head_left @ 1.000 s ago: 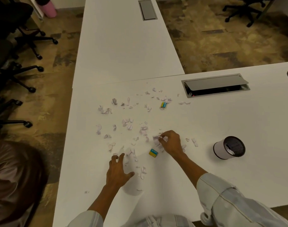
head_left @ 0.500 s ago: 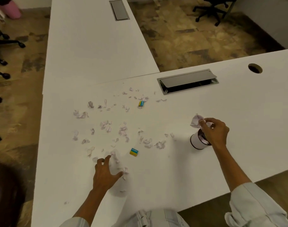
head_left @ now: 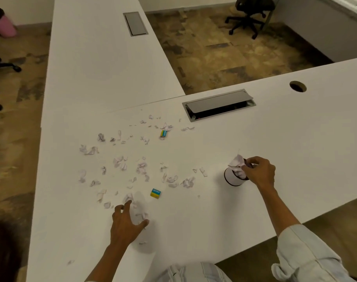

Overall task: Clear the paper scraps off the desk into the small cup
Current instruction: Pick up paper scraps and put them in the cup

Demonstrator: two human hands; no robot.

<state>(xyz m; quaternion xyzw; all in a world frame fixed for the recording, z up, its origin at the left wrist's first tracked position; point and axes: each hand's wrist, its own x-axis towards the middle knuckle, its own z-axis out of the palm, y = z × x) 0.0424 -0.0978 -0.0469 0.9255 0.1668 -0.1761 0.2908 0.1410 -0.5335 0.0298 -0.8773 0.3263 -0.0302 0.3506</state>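
Several pale paper scraps (head_left: 120, 162) lie scattered over the middle of the white desk (head_left: 295, 139). A small white cup (head_left: 232, 178) with a dark rim stands to their right. My right hand (head_left: 258, 171) is at the cup's mouth, pinching a bunch of scraps (head_left: 237, 162) that stick up out of it. Near the front edge my left hand (head_left: 125, 223) rests on the desk, fingers curled around a small heap of scraps (head_left: 140, 215).
Two small blue-and-yellow erasers lie among the scraps, one (head_left: 155, 193) near my left hand, one (head_left: 163, 133) further back. A grey cable hatch (head_left: 219, 104) is open behind. A round cable hole (head_left: 297, 86) sits far right. An office chair (head_left: 248, 13) stands beyond the desk.
My right hand carried a bunch of scraps from the desk's middle to the cup and now holds them in its mouth. My left hand stayed over its heap.
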